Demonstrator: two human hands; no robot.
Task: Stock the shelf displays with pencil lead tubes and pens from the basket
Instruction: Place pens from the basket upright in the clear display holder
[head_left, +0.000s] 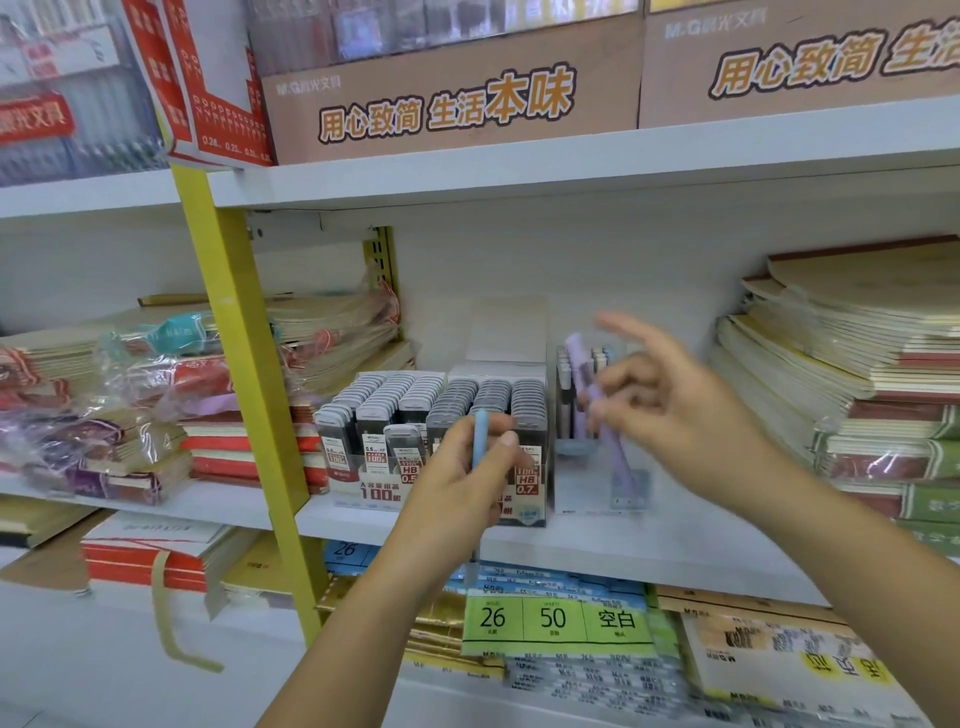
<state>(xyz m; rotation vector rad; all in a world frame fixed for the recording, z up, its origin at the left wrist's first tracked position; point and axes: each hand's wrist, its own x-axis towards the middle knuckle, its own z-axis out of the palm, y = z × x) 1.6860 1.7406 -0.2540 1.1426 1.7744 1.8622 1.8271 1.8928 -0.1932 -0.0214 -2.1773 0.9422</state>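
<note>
My left hand (457, 483) grips a light blue pen (479, 441) upright in front of the pencil lead display (374, 410), whose rows are packed with grey-capped lead tubes. To its right stands a clear pen display (576, 483) with a few pens upright at its back. My right hand (675, 410) is blurred, its index finger raised. Its other fingertips pinch a purple pen (618, 452) that leans diagonally inside the clear display. The basket is out of view.
Wrapped notebook stacks (171, 395) fill the shelf at the left, and more stacks (852, 374) sit at the right. A yellow upright post (244, 374) stands left of the lead display. Cardboard boxes (447, 98) sit on the shelf above, paper packs (556, 618) on the shelf below.
</note>
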